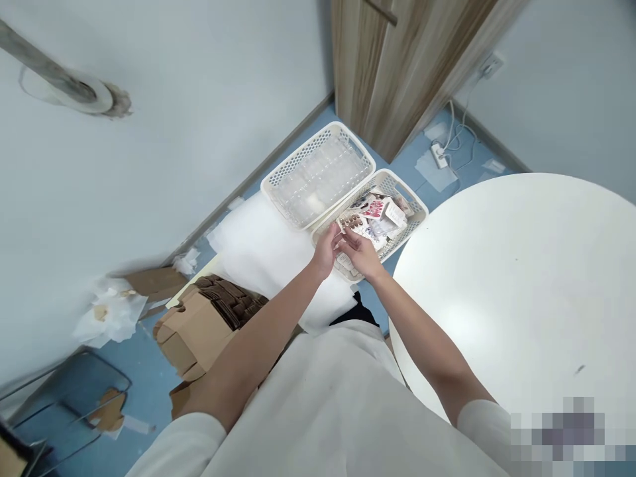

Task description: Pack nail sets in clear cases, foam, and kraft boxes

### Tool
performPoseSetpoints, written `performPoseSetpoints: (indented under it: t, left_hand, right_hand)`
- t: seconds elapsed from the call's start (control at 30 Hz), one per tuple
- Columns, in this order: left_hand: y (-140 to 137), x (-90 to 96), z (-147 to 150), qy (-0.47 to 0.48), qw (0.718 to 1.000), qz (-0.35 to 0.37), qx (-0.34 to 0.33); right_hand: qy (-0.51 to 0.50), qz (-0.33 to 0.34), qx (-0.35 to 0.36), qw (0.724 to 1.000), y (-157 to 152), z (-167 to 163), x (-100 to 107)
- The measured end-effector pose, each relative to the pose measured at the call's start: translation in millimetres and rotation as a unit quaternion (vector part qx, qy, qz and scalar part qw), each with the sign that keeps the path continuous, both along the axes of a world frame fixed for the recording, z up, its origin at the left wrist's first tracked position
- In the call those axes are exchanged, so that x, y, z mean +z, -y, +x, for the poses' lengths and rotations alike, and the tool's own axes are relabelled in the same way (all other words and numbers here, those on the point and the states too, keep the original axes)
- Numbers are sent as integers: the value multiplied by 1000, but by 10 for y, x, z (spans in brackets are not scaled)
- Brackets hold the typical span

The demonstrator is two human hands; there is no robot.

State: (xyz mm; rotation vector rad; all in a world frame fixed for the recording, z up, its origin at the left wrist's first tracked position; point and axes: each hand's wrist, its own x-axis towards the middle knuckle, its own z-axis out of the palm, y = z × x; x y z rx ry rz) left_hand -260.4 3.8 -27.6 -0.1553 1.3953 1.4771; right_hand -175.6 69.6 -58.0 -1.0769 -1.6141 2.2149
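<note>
My left hand [325, 252] and my right hand [362, 254] meet above the near end of a white perforated plastic basket [421, 215]. Fingers of both are pinched together around something small and pale, too small to name. Inside that basket lie several small printed packets, among them a white one with red marks [375, 209] and a card with rows of brown round spots [352, 221]. A second white basket [268, 187] stands right beside it, holding clear plastic pieces [322, 173].
White foam sheeting [268, 242] lies left of the baskets, with stacked brown cardboard [199, 328] nearer me. A round white table [517, 285] borders the right. Behind are a wood-grain door [392, 66] and a power strip [438, 156] with cables on the blue floor.
</note>
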Motion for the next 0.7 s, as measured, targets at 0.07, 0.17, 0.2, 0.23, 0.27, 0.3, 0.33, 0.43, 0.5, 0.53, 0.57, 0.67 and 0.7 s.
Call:
performPoseSetpoints:
  t: [0.07,0.17,0.2,0.23,0.27,0.3,0.33,0.43,0.5,0.53,0.57,0.67,0.7]
  left_hand:
    - [96,73,88,-15,1000,22,6]
    - [295,188,239,-19,999,37,32]
    - [373,229,290,-16,998,39,41]
    - [454,270,341,-12,998,40,48]
    - [538,311,392,-9,998,41,52]
    - [624,349,445,-6,998,43,52]
    - [710,384,499,-1,998,45,45]
    - [958,466,691,20,998,56,-16]
    - [1103,500,851,30,993,70,-87]
    - [1166,511,941,29,989,79,-125]
    - [1222,519,1035,24,983,89,-161]
    - [1333,528,1330,-11,961,114,-251]
    - [1348,527,1427,-25,953,118,-277]
  right_hand:
    - [-10,15,-11,1000,107,124,147]
    - [-14,34,-35,999,330,374,379]
    - [-16,40,-47,998,421,470,458]
    - [-19,46,-58,997,517,571,536]
    - [-23,53,-69,996,618,677,612]
    - [-25,62,-77,995,721,788,684]
    - [-24,73,-84,994,822,902,750]
    - [-16,107,-110,988,1097,1258,886]
    - [-8,127,-129,983,1239,1498,918]
    - [-3,136,-138,981,1297,1617,922]
    - [2,141,-149,979,1348,1735,921]
    - [5,137,-209,968,1466,2076,925]
    - [2,133,-237,962,1497,2185,933]
